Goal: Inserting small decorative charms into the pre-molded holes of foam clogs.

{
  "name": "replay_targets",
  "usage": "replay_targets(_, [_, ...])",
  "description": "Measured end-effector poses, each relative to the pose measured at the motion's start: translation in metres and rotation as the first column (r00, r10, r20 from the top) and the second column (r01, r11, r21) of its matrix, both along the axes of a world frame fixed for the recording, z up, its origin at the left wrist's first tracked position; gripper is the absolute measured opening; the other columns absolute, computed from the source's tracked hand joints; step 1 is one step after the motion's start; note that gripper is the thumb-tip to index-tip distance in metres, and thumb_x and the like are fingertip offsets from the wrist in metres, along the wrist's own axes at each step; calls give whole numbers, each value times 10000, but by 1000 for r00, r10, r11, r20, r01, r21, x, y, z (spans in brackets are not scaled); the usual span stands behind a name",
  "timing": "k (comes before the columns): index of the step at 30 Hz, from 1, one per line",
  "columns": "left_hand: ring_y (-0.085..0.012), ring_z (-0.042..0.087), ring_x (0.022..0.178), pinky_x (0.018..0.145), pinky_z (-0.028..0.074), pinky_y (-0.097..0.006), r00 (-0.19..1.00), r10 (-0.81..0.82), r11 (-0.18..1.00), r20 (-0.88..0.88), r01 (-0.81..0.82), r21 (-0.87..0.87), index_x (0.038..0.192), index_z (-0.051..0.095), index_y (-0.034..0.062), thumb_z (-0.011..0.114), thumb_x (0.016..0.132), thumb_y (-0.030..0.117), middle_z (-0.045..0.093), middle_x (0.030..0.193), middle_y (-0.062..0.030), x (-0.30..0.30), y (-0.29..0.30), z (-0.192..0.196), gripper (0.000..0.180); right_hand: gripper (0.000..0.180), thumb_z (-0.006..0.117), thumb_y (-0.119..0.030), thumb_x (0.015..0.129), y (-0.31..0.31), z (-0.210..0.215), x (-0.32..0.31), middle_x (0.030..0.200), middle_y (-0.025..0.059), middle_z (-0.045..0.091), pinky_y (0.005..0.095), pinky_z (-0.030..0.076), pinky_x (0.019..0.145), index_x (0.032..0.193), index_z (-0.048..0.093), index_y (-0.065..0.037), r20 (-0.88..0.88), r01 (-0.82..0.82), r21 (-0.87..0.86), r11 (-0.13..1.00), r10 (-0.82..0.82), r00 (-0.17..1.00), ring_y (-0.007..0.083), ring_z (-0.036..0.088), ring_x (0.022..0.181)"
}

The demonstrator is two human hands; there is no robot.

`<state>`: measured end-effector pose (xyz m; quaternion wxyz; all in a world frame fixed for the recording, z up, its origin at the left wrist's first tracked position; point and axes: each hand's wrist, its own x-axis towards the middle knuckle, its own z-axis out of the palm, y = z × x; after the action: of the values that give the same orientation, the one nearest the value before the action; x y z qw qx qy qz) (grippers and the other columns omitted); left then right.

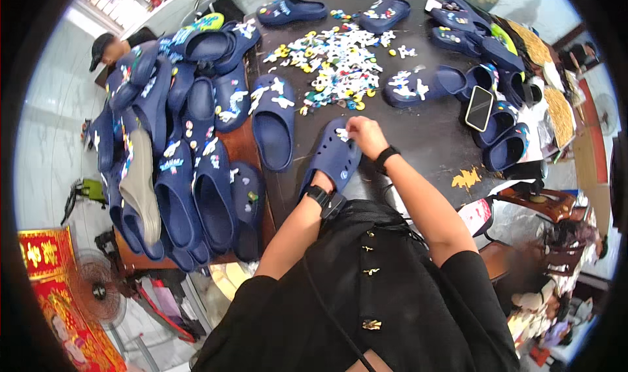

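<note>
A navy clog (335, 157) with round holes lies in front of me, its toe pointing away. My left hand (321, 182) reaches into the clog's opening, so its fingers are hidden inside. At the right side of the toe, the fingers of my right hand (366, 136) are pinched on a small white shoe charm (342, 135) at the holes. A tiny light charm (344, 174) sits lower on the same clog. Just to the left lies another navy clog (273, 131) with white charms on its toe. Beyond my hands spreads a heap of colourful shoe charms (340, 55).
Piled navy clogs (212, 195), with a grey sole (140, 182) among them, cover the left side. More clogs (409, 87) lie to the right, near a phone (479, 108). Two clogs (291, 10) stand at the dark table's (425, 156) far edge. A person (111, 48) is at the far left.
</note>
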<state>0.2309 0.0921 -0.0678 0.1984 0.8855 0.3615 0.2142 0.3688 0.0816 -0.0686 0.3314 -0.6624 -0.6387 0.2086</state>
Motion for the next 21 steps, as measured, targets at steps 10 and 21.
replay_targets(10, [-222,565,836,735,428,-350,984,-15,991,-179,39,131,948,586,74,536,855,245,605,883,-88,-19,-3,-24,200,208,591,-4,733,-24,17,-8,888,79,608,349,464,796,909,690,-55,351,-192,129,973,136,926,260,534,915])
replay_targets(21, [-160,496,1120,970,403,-317,463,778,-88,424,749,-657,1248,476,87,328,999,238,527,1227,-59,-17,-8,-52,326,163,524,-116,839,-27,21,-26,895,89,556,379,415,740,819,632,4,693,-275,12,961,190,696,247,496,929])
